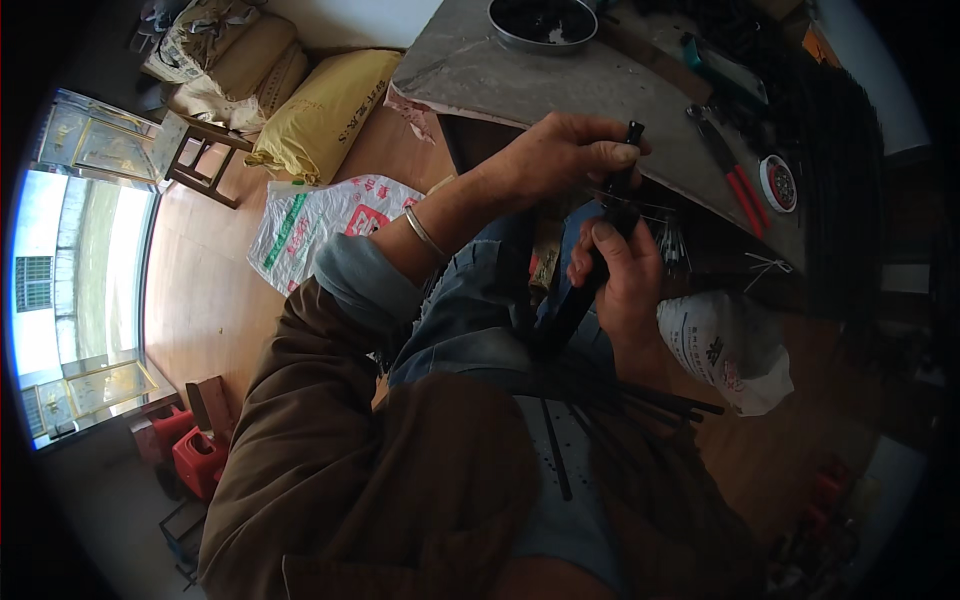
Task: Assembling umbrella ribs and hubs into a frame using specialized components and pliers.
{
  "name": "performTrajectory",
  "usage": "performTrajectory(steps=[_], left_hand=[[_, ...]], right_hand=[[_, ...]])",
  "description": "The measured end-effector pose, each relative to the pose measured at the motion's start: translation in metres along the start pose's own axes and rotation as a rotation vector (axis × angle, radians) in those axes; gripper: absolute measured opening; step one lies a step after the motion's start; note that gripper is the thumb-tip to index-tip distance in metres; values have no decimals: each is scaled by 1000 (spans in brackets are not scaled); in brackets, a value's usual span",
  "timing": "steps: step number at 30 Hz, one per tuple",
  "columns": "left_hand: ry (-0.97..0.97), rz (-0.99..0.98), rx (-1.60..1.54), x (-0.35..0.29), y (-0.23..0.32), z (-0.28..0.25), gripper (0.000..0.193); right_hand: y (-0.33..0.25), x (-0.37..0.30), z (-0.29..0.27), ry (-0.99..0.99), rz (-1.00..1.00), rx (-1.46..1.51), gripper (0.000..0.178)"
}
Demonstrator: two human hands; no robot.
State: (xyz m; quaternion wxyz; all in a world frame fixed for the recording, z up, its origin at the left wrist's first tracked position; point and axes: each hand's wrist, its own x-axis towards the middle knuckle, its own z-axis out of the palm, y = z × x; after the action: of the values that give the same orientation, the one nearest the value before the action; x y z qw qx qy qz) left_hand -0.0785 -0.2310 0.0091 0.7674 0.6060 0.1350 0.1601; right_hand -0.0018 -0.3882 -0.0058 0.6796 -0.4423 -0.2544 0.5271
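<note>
My left hand (pixel 560 160), with a bracelet on its wrist, is closed around a slim black rod-like piece (pixel 634 133) whose end sticks up past the thumb. Just below it, my right hand (pixel 625 280) grips a thicker black piece (pixel 575 308) that slants down toward my lap. Whether the two black pieces are joined is too dark to tell. Fine wire-like strands (pixel 655 212) show between the hands. Several thin black rods (pixel 665 398) lie across my lap, and another black rod (pixel 556 450) rests on my clothing.
Ahead stands a grey worktable (pixel 470 70) bearing a metal bowl (pixel 545 45), red-handled pliers (pixel 738 188), a round tin (pixel 778 184) and a green-edged box (pixel 725 75). A yellow sack (pixel 325 115), a wooden stool (pixel 200 160) and a plastic bag (pixel 320 225) are left; a white bag (pixel 720 350) lies right.
</note>
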Motion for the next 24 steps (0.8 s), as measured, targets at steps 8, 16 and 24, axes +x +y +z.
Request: performTrajectory(steps=[8, 16, 24], left_hand=[[-7, 23, -49, -4, 0, 3, 36], [-11, -38, -92, -3, 0, 2, 34], [-21, -34, -107, -11, 2, 3, 38]], right_hand=[[-1, -1, 1, 40, -4, -19, 15], [-1, 0, -2, 28, 1, -6, 16], [4, 2, -7, 2, 8, 116, 17]])
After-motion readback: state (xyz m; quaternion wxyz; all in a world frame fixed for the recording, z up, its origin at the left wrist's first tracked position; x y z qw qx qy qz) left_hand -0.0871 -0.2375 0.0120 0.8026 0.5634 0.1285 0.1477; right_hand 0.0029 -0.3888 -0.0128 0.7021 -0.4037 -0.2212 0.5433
